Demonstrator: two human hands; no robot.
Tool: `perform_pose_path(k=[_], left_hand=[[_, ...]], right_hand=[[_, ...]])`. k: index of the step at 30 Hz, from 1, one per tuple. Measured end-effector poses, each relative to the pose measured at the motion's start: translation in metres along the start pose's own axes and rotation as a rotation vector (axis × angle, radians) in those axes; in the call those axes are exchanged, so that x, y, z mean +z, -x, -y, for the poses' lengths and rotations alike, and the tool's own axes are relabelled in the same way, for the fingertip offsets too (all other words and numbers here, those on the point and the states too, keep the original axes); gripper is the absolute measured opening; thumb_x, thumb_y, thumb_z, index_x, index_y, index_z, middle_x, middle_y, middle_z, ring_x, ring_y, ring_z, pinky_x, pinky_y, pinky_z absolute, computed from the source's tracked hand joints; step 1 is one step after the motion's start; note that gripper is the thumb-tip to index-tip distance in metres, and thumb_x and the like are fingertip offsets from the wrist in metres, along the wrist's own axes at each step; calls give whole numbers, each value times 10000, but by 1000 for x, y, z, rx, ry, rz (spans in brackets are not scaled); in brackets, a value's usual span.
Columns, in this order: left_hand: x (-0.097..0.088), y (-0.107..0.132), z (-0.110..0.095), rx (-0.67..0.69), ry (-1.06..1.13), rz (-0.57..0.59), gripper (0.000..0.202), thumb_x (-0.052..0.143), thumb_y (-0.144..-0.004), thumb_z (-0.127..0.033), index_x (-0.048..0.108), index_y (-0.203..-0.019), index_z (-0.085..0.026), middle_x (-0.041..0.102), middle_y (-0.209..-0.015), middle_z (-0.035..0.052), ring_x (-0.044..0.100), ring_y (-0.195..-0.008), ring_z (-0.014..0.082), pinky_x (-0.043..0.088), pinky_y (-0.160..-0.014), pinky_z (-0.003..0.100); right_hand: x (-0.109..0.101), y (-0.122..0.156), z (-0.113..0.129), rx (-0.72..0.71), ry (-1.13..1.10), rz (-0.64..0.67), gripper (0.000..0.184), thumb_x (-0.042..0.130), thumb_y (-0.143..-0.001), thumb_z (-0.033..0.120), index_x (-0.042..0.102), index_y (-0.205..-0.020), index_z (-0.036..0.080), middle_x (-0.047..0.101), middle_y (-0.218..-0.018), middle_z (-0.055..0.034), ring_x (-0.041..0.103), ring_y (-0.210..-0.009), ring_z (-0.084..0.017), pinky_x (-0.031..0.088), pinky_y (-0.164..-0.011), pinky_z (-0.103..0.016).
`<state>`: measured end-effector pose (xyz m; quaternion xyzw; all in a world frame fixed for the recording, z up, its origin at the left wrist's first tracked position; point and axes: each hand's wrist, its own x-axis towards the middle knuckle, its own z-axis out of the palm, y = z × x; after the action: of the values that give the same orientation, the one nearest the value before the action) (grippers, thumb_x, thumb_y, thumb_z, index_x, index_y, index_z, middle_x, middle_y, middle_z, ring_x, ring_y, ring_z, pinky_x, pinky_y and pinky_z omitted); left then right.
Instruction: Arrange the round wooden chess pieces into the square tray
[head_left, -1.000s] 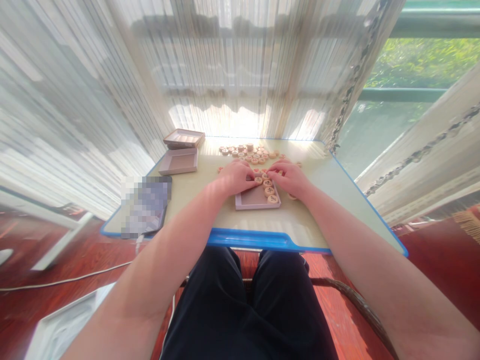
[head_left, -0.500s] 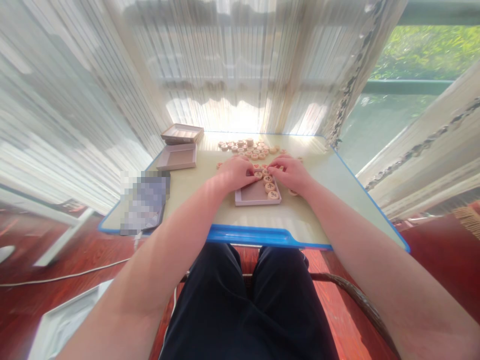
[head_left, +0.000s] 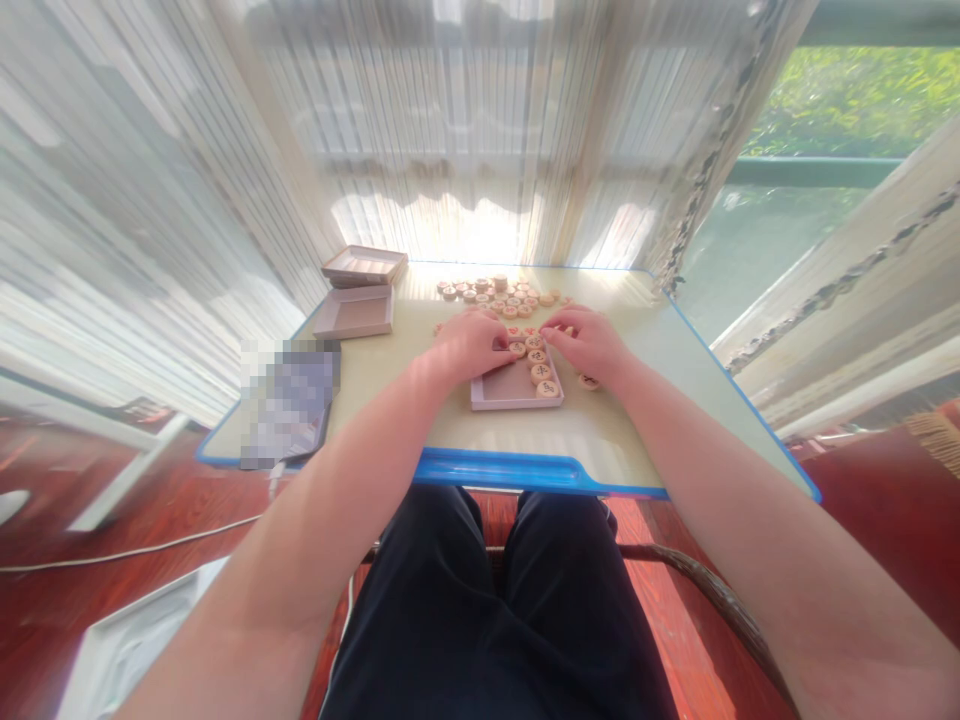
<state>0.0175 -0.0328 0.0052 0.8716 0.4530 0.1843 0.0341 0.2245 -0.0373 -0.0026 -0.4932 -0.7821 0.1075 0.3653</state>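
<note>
A shallow cardboard box (head_left: 517, 404) lies on the small table in front of me. Round wooden Chinese chess pieces form a column along its right side, among them a piece at the near corner (head_left: 547, 389). My left hand (head_left: 472, 345) reaches over the box's left edge, thumb and fingers closed at a chess piece (head_left: 517, 350) in its far part. Over the far right corner, my right hand (head_left: 585, 338) has its fingertips just beside another piece (head_left: 534, 342), thumb and index slightly parted. One loose piece (head_left: 589, 381) lies under my right wrist, partly hidden.
Many more chess pieces (head_left: 499, 295) are spread at the table's far side. An open box part (head_left: 356, 312) and a stacked one (head_left: 365, 262) sit at the back left. A blurred phone-like device (head_left: 292, 405) with a cable lies at the left edge of the blue-rimmed table (head_left: 675, 400).
My right hand has drawn back slightly to the right, away from the piece at the box's far right corner. My left hand has barely moved.
</note>
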Motion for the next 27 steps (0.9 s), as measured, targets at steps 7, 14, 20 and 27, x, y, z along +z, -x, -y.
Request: perform_pose_path(k=[7, 14, 20, 27], left_hand=[[-7, 3, -2, -16, 43, -56, 226, 583, -720, -383, 687, -690, -186, 644, -852, 55, 576, -856, 197, 464, -816, 308], [-2, 3, 2, -16, 68, -93, 212, 569, -726, -358, 702, -743, -194, 649, -896, 54, 582, -863, 191, 473, -821, 301], [-4, 5, 0, -25, 116, -116, 219, 566, -743, -366, 701, -763, -196, 656, -896, 52, 593, -856, 186, 483, -804, 294], [0, -1, 20, -217, 173, -276, 387, 439, -836, -395, 634, -1088, -176, 640, -1139, 80, 557, -1078, 216, 424, -940, 325]], right_hand=[[2, 0, -4, -14, -10, -8, 183, 567, -762, 299, 706, -789, 183, 638, -826, -38, 573, -755, -159, 454, -716, -288], [2, 1, -4, -24, 2, -5, 176, 562, -756, 276, 709, -792, 185, 640, -813, -39, 577, -776, -165, 459, -767, -310], [0, 0, -11, -13, 28, -80, 179, 539, -753, 245, 703, -808, 201, 639, -863, -49, 577, -895, -198, 447, -854, -344], [-2, -3, -35, 238, 196, -161, 289, 578, -724, 292, 692, -972, 197, 638, -981, -117, 534, -1010, -286, 376, -943, -468]])
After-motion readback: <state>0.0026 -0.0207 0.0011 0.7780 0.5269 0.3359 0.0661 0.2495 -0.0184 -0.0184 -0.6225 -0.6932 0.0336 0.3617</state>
